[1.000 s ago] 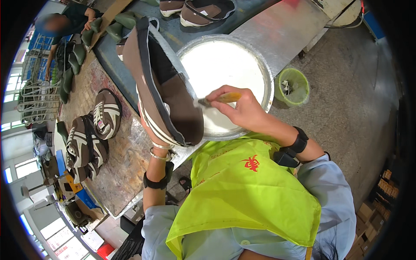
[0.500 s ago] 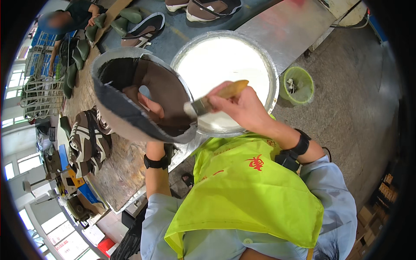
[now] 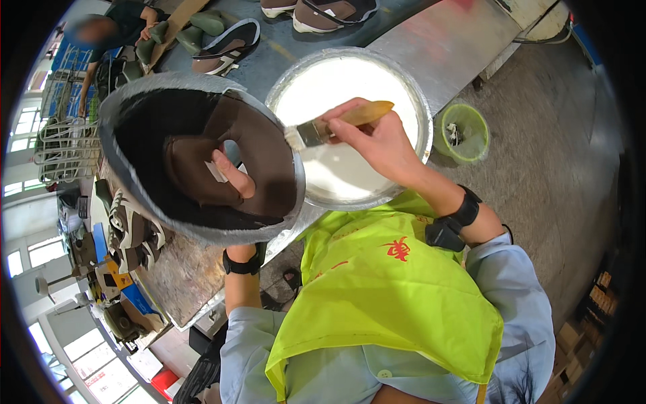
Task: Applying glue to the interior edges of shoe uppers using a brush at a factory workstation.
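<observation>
My left hand (image 3: 234, 176) grips a brown shoe upper (image 3: 266, 161) with a dark lining and a grey raw edge, its open underside turned up. The thumb shows inside the upper, beside the throat opening; the other fingers are hidden beneath. Between the fingers of my right hand (image 3: 377, 141) is a flat paintbrush (image 3: 311, 133) with a yellowish wooden handle and a metal ferrule. Its white-coated bristles are at the upper's right edge, seemingly touching it. Below the brush stands a wide metal basin (image 3: 425, 114) of white liquid.
Shoe uppers (image 3: 222, 48) and green shoe lasts (image 3: 203, 23) lie at the far side of the worktable (image 3: 185, 283). Brown striped shoes (image 3: 131, 229) sit at the left. A green bin (image 3: 479, 135) is on the floor to the right. Another person (image 3: 124, 27) works at the far left.
The upper has come closer and tilted, showing more of its inside, and shifted left and slightly down. My right hand and the paintbrush have moved slightly up, bringing the bristles to the edge.
</observation>
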`<state>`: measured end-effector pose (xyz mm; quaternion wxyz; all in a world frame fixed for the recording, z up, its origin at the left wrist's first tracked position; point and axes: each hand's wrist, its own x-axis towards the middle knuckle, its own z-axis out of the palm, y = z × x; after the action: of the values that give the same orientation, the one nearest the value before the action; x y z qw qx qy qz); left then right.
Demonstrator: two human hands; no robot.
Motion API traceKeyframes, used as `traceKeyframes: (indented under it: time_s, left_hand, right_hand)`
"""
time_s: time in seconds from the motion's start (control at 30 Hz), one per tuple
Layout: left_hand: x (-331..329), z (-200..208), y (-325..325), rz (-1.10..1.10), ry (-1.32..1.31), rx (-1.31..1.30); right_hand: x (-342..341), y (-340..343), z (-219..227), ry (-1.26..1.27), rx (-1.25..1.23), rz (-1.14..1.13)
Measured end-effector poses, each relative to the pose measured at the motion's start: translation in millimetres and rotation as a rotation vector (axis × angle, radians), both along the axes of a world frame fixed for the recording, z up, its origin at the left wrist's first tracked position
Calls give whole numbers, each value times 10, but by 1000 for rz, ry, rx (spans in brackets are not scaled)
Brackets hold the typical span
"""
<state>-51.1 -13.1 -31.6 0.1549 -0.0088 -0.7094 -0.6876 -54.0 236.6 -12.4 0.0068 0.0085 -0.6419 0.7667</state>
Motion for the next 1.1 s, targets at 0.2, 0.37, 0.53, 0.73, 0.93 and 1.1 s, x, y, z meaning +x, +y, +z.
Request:
traceKeyframes:
  time_s: [0.2, 0.37, 0.53, 0.73, 0.93, 1.1]
  left_hand:
    - [-506, -313, -77, 79, -39, 187]
    - [-384, -33, 45, -101, -96, 162]
    - [-900, 3, -348, -383, -220, 259]
    - [-2295, -594, -1041, -374, -660, 159]
    - [-2865, -1039, -878, -714, -992, 160]
    - [-3157, -1217, -873, -917, -922, 216]
  right_hand:
    - [122, 45, 36, 49, 106, 136]
    - [-28, 73, 129, 191, 218, 36]
    - [-120, 38, 128, 198, 160, -96]
    - [-57, 126, 75, 86, 124, -152]
    - [-220, 275, 11, 19, 95, -195]
    - [-469, 321, 87, -66, -13, -227]
